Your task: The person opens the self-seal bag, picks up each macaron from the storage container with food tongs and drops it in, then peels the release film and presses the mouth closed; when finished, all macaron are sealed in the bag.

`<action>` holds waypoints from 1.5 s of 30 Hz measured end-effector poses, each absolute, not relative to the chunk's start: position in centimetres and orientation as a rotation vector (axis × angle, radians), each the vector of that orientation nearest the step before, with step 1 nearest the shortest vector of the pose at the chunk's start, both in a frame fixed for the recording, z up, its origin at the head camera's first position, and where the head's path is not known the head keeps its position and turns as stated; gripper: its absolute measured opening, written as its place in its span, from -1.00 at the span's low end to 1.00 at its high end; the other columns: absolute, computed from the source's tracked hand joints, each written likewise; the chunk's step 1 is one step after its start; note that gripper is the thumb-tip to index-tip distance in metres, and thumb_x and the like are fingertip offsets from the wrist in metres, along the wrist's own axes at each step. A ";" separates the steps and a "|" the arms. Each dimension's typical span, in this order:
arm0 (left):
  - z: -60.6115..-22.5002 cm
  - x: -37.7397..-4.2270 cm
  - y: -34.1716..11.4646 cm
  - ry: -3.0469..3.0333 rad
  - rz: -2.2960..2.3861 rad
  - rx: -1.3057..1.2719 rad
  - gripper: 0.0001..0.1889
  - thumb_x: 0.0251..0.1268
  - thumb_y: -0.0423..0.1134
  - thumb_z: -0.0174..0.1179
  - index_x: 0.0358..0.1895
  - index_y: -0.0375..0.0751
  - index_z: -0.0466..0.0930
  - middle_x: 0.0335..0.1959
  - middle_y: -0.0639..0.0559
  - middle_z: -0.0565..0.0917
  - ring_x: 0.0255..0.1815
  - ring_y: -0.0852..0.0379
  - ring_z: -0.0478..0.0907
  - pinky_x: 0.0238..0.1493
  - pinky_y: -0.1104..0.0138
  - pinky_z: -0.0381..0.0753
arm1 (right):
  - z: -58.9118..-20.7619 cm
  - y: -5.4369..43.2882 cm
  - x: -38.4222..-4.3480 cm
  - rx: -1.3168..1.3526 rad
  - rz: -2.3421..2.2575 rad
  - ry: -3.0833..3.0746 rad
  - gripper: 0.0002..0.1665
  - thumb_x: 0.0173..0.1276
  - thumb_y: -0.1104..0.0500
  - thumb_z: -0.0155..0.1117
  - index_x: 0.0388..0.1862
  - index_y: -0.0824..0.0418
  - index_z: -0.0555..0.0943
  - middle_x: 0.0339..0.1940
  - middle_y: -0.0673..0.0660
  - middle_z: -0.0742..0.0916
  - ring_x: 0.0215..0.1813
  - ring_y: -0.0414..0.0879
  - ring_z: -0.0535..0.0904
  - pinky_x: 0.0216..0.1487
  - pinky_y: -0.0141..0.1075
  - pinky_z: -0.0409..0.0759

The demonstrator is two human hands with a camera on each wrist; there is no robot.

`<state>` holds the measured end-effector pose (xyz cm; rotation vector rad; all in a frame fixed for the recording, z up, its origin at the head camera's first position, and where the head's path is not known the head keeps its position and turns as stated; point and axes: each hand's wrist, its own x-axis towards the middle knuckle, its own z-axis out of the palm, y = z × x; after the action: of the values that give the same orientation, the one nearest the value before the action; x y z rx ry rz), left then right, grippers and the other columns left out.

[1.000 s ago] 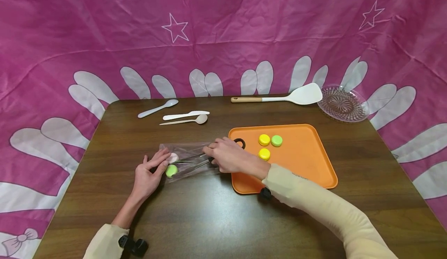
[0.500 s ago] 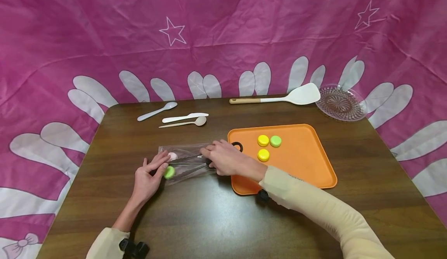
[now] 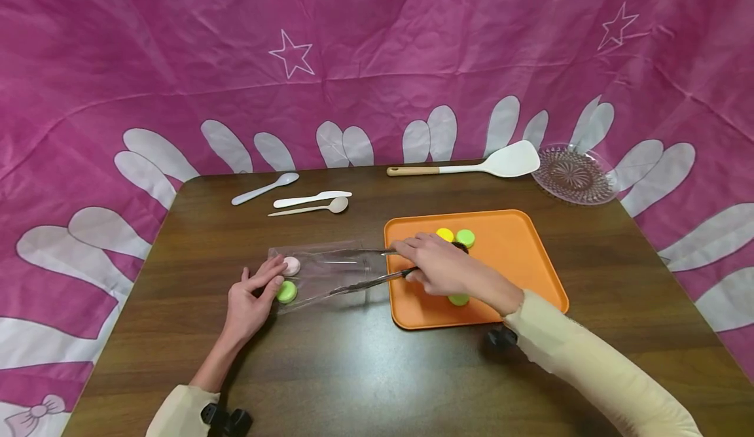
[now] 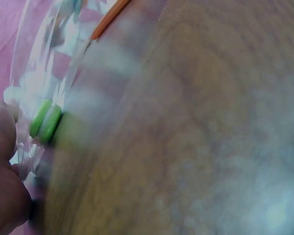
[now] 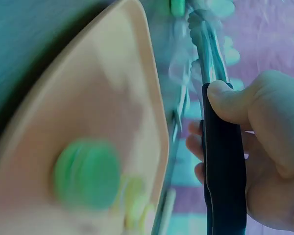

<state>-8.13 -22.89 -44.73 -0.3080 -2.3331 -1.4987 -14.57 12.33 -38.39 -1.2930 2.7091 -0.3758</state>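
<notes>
Tongs reach over from tray side to clear bag

From my end: R hand (image 3: 432,263) grips the tongs (image 5: 220,161), arms spread apart, far ends at the bag (image 3: 330,272); can't tell if in or just over it. Bag's flat on the table (image 3: 330,371), left of the tray (image 3: 506,267), w/ a pale macaron (image 3: 291,266) far & a green macaron (image 3: 287,292) near at its left end. L hand (image 3: 250,296) has fingertips on that end; can't tell if pinching or only pressing. R hand's above the orange tray, w/ a yellow macaron (image 3: 444,235) & 2nd green macaron (image 3: 466,238) far side, 3rd green macaron (image 3: 458,299) near. Far R: spatula (image 3: 512,161), glass plate (image 3: 571,178). Far L: knife (image 3: 303,200) btwn 2 spoons (image 3: 338,205).
</notes>
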 end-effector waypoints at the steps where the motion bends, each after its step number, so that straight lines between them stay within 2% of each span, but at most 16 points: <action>1: -44.7 -8.1 -22.9 -2.331 -1.500 -0.306 -0.77 0.22 -0.68 0.22 -0.05 -0.61 0.66 0.07 -0.53 0.57 0.26 0.48 0.38 0.31 -0.44 -0.20 | -38.3 13.3 -14.4 -1.288 -0.415 2.721 -0.37 0.32 0.23 0.42 0.33 0.33 0.46 0.15 0.18 0.67 0.08 0.12 0.55 0.13 0.00 0.48; 4: -44.7 -8.0 -23.0 -2.330 -1.500 -0.295 -0.77 0.22 -0.69 0.21 -0.05 -0.61 0.66 0.07 -0.53 0.57 0.26 0.48 0.37 0.32 -0.43 -0.21 | -38.2 16.2 -14.0 -1.259 -0.502 2.770 -0.39 0.29 0.28 0.44 0.29 0.33 0.47 0.09 0.18 0.68 0.01 0.10 0.57 0.05 0.02 0.51; 11: -44.6 -8.1 -22.9 -2.334 -1.491 -0.291 -0.77 0.23 -0.68 0.21 -0.05 -0.61 0.66 0.07 -0.52 0.58 0.25 0.46 0.38 0.31 -0.44 -0.19 | -37.9 23.3 -13.3 -1.103 -0.560 2.900 -0.33 0.21 0.36 0.47 0.29 0.44 0.47 0.12 0.31 0.67 0.11 0.23 0.59 0.14 0.16 0.51; 17: -44.7 -8.1 -23.0 -2.317 -1.524 -0.289 -0.77 0.23 -0.68 0.21 -0.05 -0.61 0.66 0.06 -0.54 0.57 0.24 0.45 0.40 0.32 -0.42 -0.19 | -38.0 28.8 -12.4 -1.056 -0.535 3.032 -0.38 0.10 0.41 0.51 0.17 0.39 0.52 -0.10 0.21 0.71 -0.17 0.13 0.61 -0.16 0.09 0.58; 23: -44.9 -8.0 -23.2 -2.282 -1.566 -0.282 -0.78 0.24 -0.69 0.19 -0.06 -0.62 0.66 0.06 -0.53 0.57 0.25 0.36 0.46 0.34 -0.40 -0.19 | -38.9 32.8 -11.9 -1.065 -0.425 3.142 -0.35 0.00 0.43 0.51 0.13 0.48 0.54 -0.13 0.33 0.72 -0.22 0.23 0.63 -0.26 0.15 0.59; 28: -44.9 -8.1 -23.3 -2.289 -1.570 -0.286 -0.78 0.25 -0.68 0.19 -0.06 -0.63 0.65 0.07 -0.54 0.56 0.27 0.33 0.45 0.34 -0.41 -0.20 | -39.8 34.0 -12.0 -1.022 -0.373 3.154 -0.34 -0.02 0.43 0.52 0.13 0.45 0.54 -0.13 0.34 0.73 -0.23 0.25 0.64 -0.29 0.16 0.58; 32: -44.9 -8.1 -23.2 -2.299 -1.569 -0.270 -0.79 0.25 -0.67 0.20 -0.06 -0.62 0.66 0.07 -0.53 0.57 0.29 0.01 0.48 0.35 -0.39 -0.18 | -40.5 34.1 -12.3 -1.002 -0.379 3.139 -0.35 -0.02 0.43 0.54 0.11 0.50 0.56 -0.13 0.35 0.72 -0.22 0.25 0.64 -0.27 0.18 0.59; 35: -44.9 -8.2 -23.1 -2.304 -1.566 -0.262 -0.78 0.25 -0.67 0.20 -0.05 -0.61 0.66 0.07 -0.52 0.57 0.28 -0.13 0.48 0.36 -0.38 -0.17 | -40.9 33.9 -12.5 -0.985 -0.399 3.125 -0.38 0.02 0.42 0.52 0.11 0.54 0.57 -0.12 0.35 0.72 -0.21 0.25 0.64 -0.23 0.18 0.59; 45: -45.0 -8.2 -23.2 -2.298 -1.561 -0.271 -0.78 0.25 -0.67 0.21 -0.06 -0.60 0.67 0.07 -0.51 0.58 0.28 0.05 0.50 0.35 -0.39 -0.17 | -41.6 33.1 -13.1 -1.001 -0.430 3.153 -0.43 0.08 0.39 0.50 0.11 0.48 0.60 -0.17 0.30 0.73 -0.27 0.18 0.62 -0.27 0.09 0.61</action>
<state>-8.19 -23.21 -45.00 -0.2714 -2.2979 -1.5609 -13.10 33.09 -41.61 -1.0007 3.1531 -0.4300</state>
